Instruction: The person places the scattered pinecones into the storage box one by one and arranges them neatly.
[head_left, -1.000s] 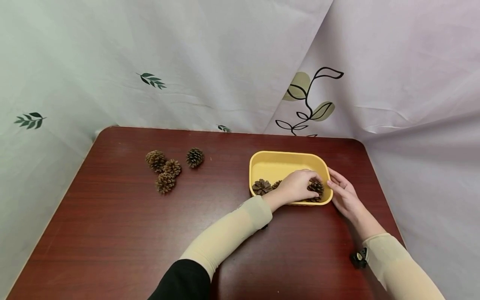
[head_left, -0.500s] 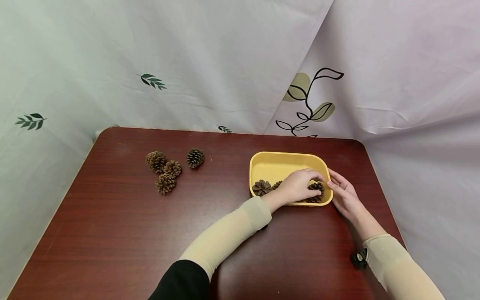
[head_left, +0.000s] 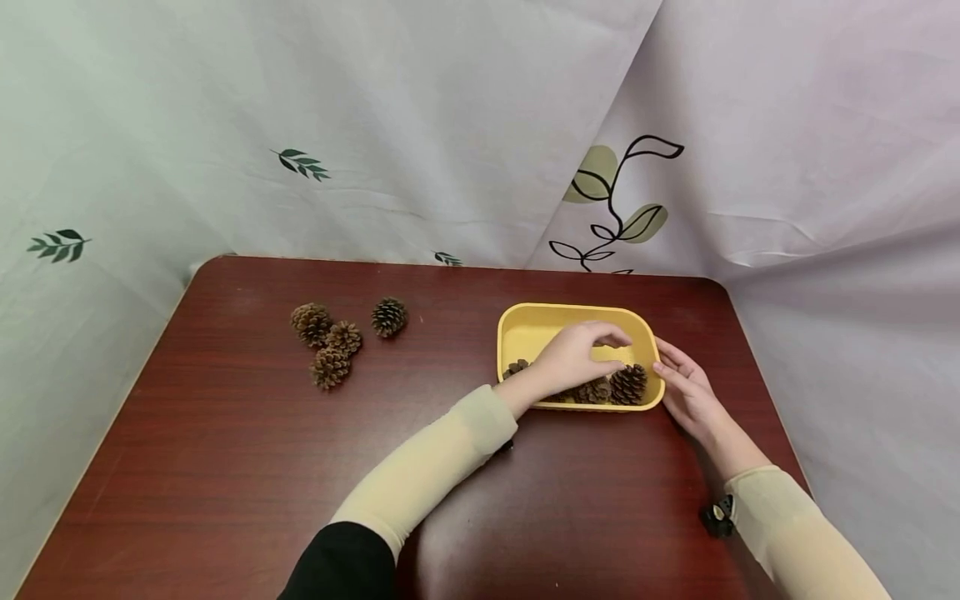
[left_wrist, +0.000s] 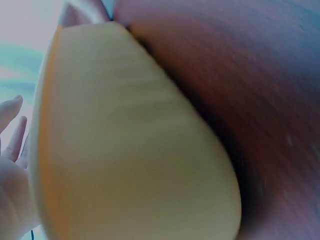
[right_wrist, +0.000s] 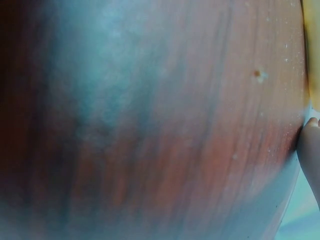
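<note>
As the right hand [head_left: 687,390] steadies the tray [head_left: 536,332], straight-fingered, we judge this cone [head_left: 628,385] placed, the empty left hand [head_left: 573,354] needing an outlying cone [head_left: 389,317].

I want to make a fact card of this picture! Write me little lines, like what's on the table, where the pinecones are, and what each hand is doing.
Table: dark reddish-brown
Tray: yellow, on the table's right side
Pinecones in tray: at least three show; the left hand and arm block part of the view
Pinecones on table: four; three bunched together, one apart to their right
Left hand: over the tray, holding nothing
Right hand: touching the tray's right end
Behind table: pale cloth with leaf patterns
</note>
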